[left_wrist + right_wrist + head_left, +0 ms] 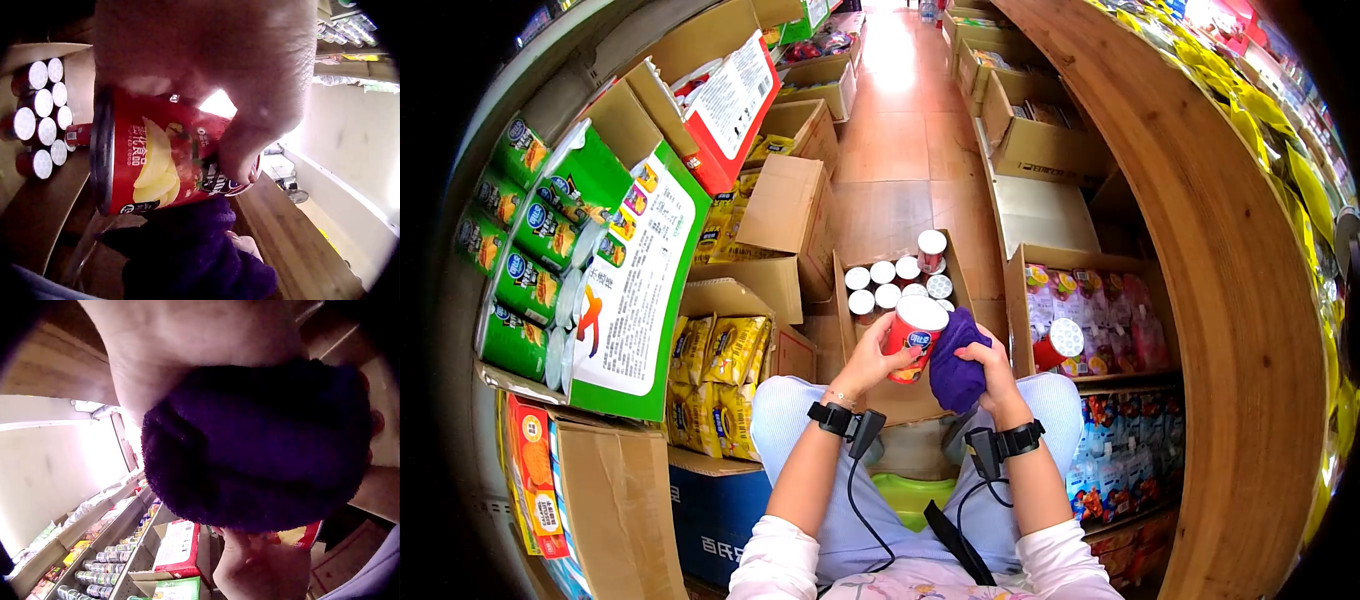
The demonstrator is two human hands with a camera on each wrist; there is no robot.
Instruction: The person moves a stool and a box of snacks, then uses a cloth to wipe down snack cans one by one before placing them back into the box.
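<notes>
My left hand (866, 362) grips a red chip can (917, 335) with a white lid, its thumb across the label. In the left wrist view the can (164, 156) shows a picture of potato chips and a dark rim. Bunched in my right hand (997, 378) is a purple cloth (956, 368), right beside the can. The cloth (256, 450) hides most of the can in the right wrist view. Below the hands, a cardboard box (962, 285) holds several more white-lidded cans (883, 271), one of them (932, 245) standing higher than the others.
Another red can (1058, 345) lies on packets in a carton (1094, 255) at the right. Green cans (530, 285) fill a shelf box at the left, above yellow snack bags (732, 350). A wooden shelf edge (1200, 200) runs along the right; the tiled aisle (887, 150) stretches ahead.
</notes>
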